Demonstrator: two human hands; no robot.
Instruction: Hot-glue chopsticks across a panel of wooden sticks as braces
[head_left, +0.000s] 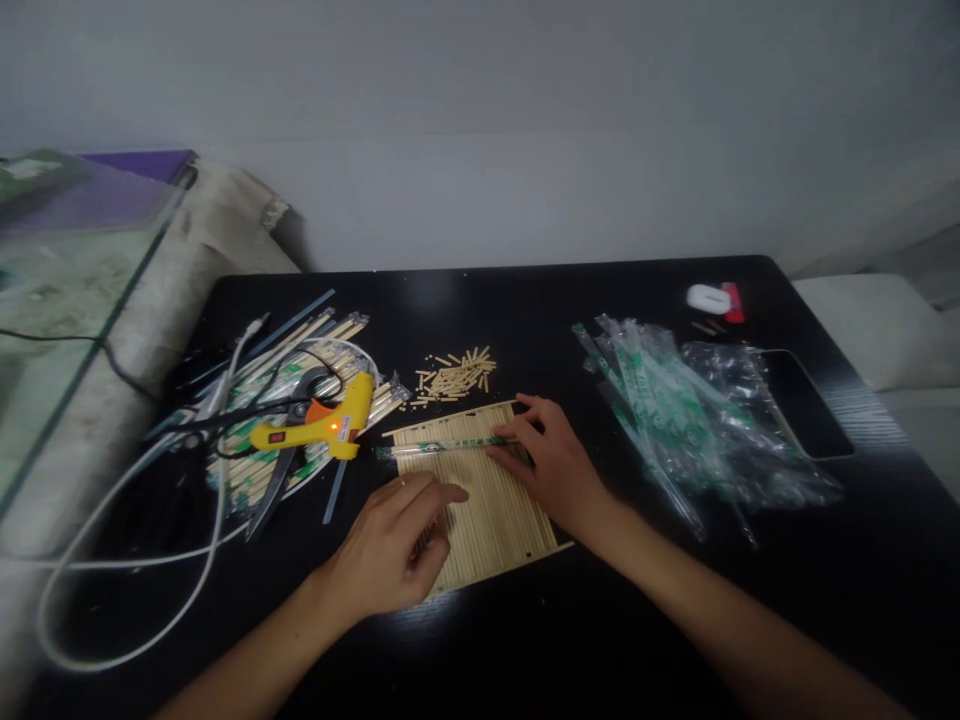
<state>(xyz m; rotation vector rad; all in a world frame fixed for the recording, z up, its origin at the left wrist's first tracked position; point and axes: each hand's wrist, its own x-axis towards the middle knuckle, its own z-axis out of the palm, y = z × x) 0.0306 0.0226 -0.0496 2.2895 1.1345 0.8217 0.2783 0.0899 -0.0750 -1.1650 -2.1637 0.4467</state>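
Note:
A mat of wooden sticks [480,520], laid side by side, lies on the table in front of me. Across its upper part is a pair of chopsticks in a clear, green-printed wrapper [442,446]. My right hand [551,460] has its fingers and thumb closed around the wrapper's right end, over the mat. Above the mat's left side, my left hand [397,540] is half curled, index finger stretched to the right and thumb apart, with nothing visible in it. The wrapper's left end sticks out past the mat.
A yellow glue gun [322,425] with an orange light rests on scissors [270,490] and wrapped chopsticks [247,465] at left. A white cable [217,500] loops there. Cut stick pieces [457,375] lie behind the mat. Empty wrappers [675,420] and a phone [806,405] are right.

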